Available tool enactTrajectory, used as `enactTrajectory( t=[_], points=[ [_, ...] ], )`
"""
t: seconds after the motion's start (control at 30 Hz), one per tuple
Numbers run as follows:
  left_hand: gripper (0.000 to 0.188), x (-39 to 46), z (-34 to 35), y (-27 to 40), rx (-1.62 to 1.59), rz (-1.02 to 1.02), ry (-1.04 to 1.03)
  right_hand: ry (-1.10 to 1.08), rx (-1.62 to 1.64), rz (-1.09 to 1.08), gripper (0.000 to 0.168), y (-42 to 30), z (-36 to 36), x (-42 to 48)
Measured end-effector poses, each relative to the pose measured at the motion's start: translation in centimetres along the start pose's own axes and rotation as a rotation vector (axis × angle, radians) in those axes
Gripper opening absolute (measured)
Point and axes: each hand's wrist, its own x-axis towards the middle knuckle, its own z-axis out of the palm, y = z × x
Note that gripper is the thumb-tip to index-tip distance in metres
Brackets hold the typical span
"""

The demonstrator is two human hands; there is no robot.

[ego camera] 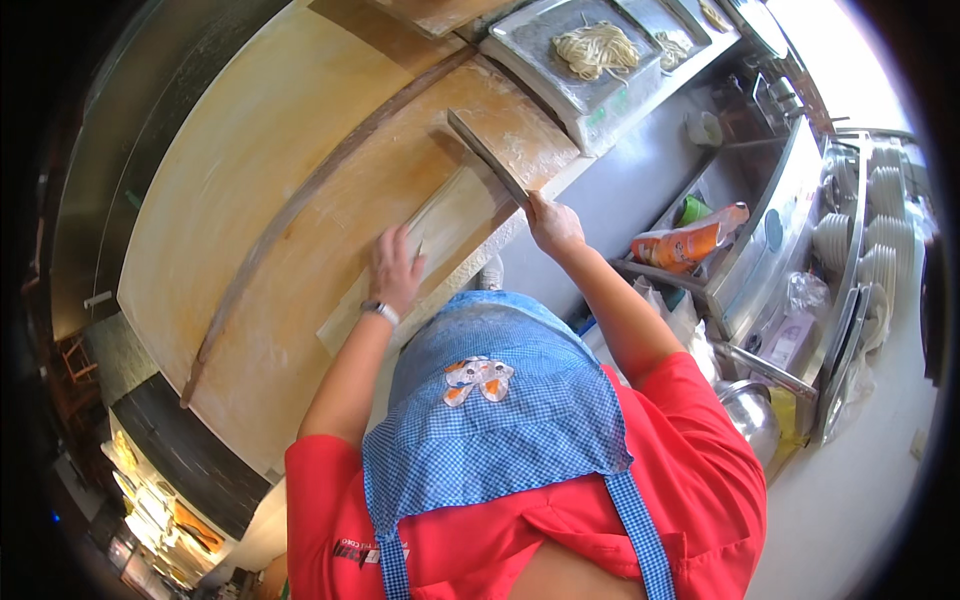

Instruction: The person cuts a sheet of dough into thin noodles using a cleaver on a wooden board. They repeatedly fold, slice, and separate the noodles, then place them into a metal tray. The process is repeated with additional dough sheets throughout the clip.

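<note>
A long folded sheet of pale dough (459, 206) lies along the near side of a floured wooden board (330, 247). My left hand (396, 270) rests palm down on the dough, thumb apart from the fingers, with a band on the wrist. In my right hand (555, 223) is the handle of a broad-bladed knife (487, 156). Its blade is seen almost edge-on at the dough's far right end; whether it touches the dough I cannot tell. Loose flour and small scraps lie on the board beyond the blade.
A long thin rolling pin (281, 217) lies across the board behind the dough. Cut noodles (596, 49) sit on a metal tray (517, 37) at the back right. To the right are a steel sink unit (772, 225) holding an orange packet (688, 238), and stacked white bowls (832, 240).
</note>
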Motion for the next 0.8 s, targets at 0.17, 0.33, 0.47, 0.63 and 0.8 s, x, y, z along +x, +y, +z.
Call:
enactTrajectory(
  t=[0.17, 0.33, 0.47, 0.63, 0.8],
  points=[
    [0.043, 9.8, 3.1, 5.1, -0.037, 0.301, 0.019, 0.007, -0.018, 0.027, 0.024, -1.0, -1.6, -0.4],
    [0.042, 12.5, 6.2, 4.1, 0.127, 0.37, -0.154, 0.008, 0.012, -0.05, 0.025, -1.6, -2.3, -1.4],
    [0.041, 12.7, 6.3, 4.1, 0.2, 0.375, -0.159, -0.071, 0.02, -0.031, 0.022, -2.0, -3.7, -3.1],
    [0.042, 12.6, 6.5, 4.0, 0.138, 0.382, -0.13, -0.22, -0.037, 0.014, 0.021, -1.2, -5.0, -4.6],
    [0.036, 12.8, 6.4, 4.0, 0.139, 0.43, -0.057, -0.348, 0.04, 0.078, 0.017, -2.4, -5.8, -2.5]
  ],
)
